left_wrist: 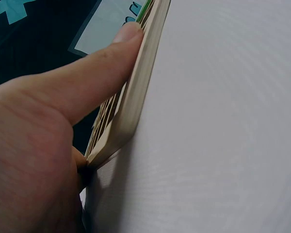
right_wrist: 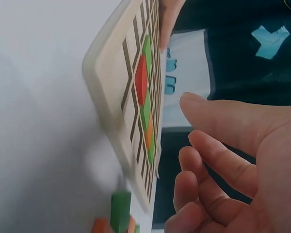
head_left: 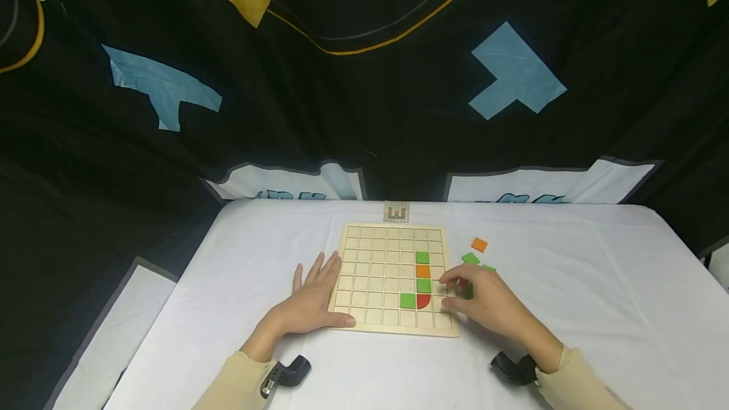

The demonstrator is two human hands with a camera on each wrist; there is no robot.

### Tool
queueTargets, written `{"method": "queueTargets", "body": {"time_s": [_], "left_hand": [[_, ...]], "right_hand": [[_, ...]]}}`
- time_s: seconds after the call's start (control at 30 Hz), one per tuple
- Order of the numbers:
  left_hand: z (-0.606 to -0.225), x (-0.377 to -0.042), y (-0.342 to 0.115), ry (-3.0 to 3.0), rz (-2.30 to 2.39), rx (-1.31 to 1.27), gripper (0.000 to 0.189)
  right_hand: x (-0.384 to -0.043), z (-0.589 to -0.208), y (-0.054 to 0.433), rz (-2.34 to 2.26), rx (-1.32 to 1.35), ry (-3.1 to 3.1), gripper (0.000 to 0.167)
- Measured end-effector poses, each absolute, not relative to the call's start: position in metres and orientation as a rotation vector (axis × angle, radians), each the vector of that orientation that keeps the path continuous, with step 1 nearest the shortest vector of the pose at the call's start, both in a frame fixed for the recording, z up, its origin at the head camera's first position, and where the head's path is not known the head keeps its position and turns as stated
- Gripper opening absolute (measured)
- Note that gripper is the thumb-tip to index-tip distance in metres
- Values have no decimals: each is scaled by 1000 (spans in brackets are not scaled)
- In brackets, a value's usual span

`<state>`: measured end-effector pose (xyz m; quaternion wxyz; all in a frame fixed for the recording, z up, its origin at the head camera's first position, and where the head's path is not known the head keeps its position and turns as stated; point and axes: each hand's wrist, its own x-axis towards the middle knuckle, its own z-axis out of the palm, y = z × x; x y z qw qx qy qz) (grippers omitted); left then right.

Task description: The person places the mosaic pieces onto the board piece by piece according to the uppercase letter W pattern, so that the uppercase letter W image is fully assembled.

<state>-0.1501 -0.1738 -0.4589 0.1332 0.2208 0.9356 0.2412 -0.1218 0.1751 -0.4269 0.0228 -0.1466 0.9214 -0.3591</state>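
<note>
A square wooden grid board (head_left: pixel 376 283) lies on the white table. My left hand (head_left: pixel 310 299) rests at its near left corner, fingers spread along the left side, thumb (left_wrist: pixel 106 63) over the near edge. Around the board's right edge is my right hand (head_left: pixel 484 299), its thumb and loosely bent fingers (right_wrist: pixel 223 165) apart with nothing between them. Set in the grid's right part are a red rounded piece (head_left: pixel 423 300), a green square (head_left: pixel 407 300) left of it, and above it a green square (head_left: pixel 423 285), an orange square (head_left: pixel 423 271) and another green square (head_left: pixel 422 257).
Right of the board lie loose pieces: an orange square (head_left: pixel 479 244), a green square (head_left: pixel 470 258) and more green ones, partly hidden by my right hand. A small patterned square card (head_left: pixel 396 212) sits behind the board. A dark printed curtain (head_left: pixel 364 112) hangs past the table's far edge.
</note>
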Motion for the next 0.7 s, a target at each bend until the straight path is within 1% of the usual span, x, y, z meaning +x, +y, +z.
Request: {"method": "queueTargets", "body": {"time_s": [0.37,0.7], "left_hand": [[-458,-149,-173,2711,693,639,125],[-457,-149,-174,2711,713,637,125]], "right_hand": [[-113,-432,203,-1213,-410,2861,28],[-109,-437,222,-1232,-266,2877,29]]}}
